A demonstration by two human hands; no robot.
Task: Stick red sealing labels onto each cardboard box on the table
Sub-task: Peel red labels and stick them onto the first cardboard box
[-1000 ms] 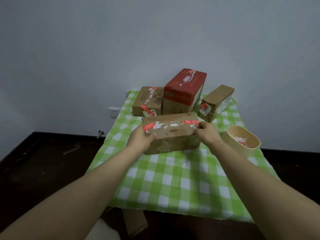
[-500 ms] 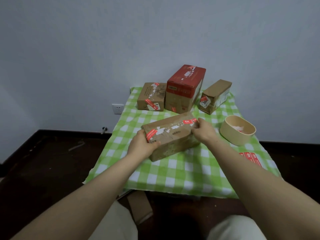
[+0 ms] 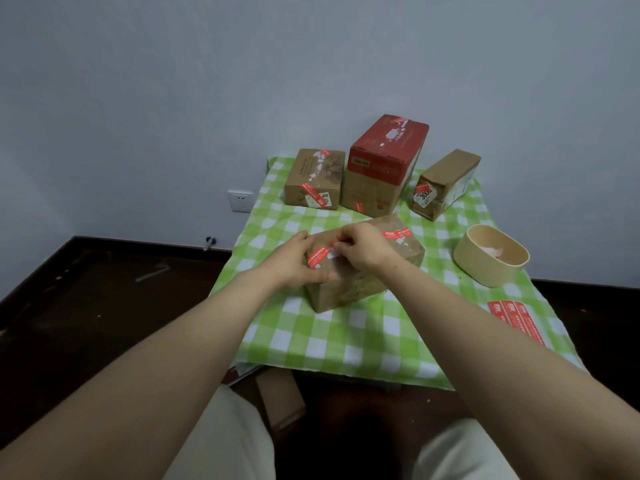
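A long brown cardboard box [image 3: 349,289] lies slanted in the middle of the green checked table [image 3: 346,337]. My left hand [image 3: 301,259] grips its near left end, thumb across the corner. My right hand [image 3: 360,247] is over the box top, fingers pinching at a red sealing label [image 3: 318,254] near the left end. A second red label [image 3: 394,233] sits at the box's far right end. Three more boxes stand at the back: a small brown one [image 3: 313,180], a tall red-topped one [image 3: 382,164] and a narrow brown one [image 3: 445,183], each with red labels.
A sheet of red labels [image 3: 516,320] lies at the table's right edge. A beige oval container [image 3: 488,259] stands to the right of the box. Dark floor surrounds the table; a wall socket [image 3: 240,201] sits at the left. A piece of cardboard [image 3: 280,398] lies under the table.
My right hand left the box's right end and moved to the label at the left end. The box turned slantwise and came nearer. My view tilted down.
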